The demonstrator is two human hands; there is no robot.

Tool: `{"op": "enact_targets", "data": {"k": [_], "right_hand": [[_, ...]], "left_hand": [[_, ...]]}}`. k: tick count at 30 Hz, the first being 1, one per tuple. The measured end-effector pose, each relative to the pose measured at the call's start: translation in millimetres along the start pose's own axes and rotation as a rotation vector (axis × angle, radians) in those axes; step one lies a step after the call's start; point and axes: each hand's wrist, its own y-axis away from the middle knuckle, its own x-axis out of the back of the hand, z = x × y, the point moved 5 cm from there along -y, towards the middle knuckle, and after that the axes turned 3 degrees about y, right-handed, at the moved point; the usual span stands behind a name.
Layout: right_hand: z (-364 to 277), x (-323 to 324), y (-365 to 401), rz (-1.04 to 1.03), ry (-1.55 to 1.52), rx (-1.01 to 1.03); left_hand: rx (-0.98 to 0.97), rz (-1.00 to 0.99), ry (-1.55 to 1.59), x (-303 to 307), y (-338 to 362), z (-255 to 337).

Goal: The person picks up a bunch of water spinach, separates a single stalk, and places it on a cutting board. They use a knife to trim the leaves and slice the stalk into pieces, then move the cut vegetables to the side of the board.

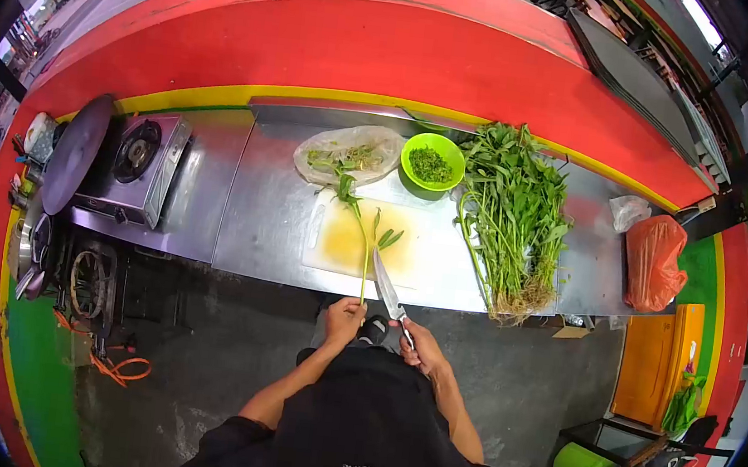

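My left hand [345,321] is closed round the lower end of a long green stalk [365,246], whose leafy top lies toward the plastic bag. In my right hand [424,346] is the handle of a knife [388,288], its blade pointing up and left beside the stalk. Both hands are at the counter's near edge. Under the stalk is a white cutting board [316,244] with a yellow stain, and a few loose leaves [389,238] lie on it. Beyond the board stands a green bowl [458,158] of chopped greens, next to a clear plastic bag [346,153] holding plant scraps.
A large bunch of leafy stalks [515,212] with roots lies right of the board. Farther right is a red plastic bag [653,263]. A gas stove [137,158] and a big round lid [78,152] are at the left. A red wall [366,50] runs behind the counter.
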Motion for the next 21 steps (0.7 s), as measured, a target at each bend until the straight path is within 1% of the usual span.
{"op": "enact_targets", "data": {"k": [2,4,5,6,7,9,11,12,14,21], "right_hand": [[-1,0,1,-0.006,-0.002,0.016],[-6,2,2,0.04,0.106,0.073],[-7,1,2,0.04,0.105,0.072],[-8,3,1,0.087,0.152,0.086],[-9,6,1,0.134,0.2,0.1],[-10,7,0,0.146,0.232,0.114],[-13,9,-1,0.201,0.383,0.18],[-12,10,-3,0.202,0.382,0.18],[-11,12,-8,0.192,0.489,0.226],[-8,10,-12,0.219,0.565,0.239]], "left_hand": [[0.02,0.011,-0.033,1,0,2],[0.04,0.02,-0.067,1,0,-1],[0.014,0.056,-0.091,2,-1,0],[-0.012,0.092,-0.116,4,-2,-1],[-0.01,0.091,-0.117,4,-2,-4],[-0.04,0.11,-0.168,7,-3,-4],[-0.029,0.117,-0.185,8,-2,-3],[-0.019,0.123,-0.202,9,-1,-2],[-0.026,0.117,-0.226,11,0,2],[-0.018,0.111,-0.301,12,0,-4]]}}
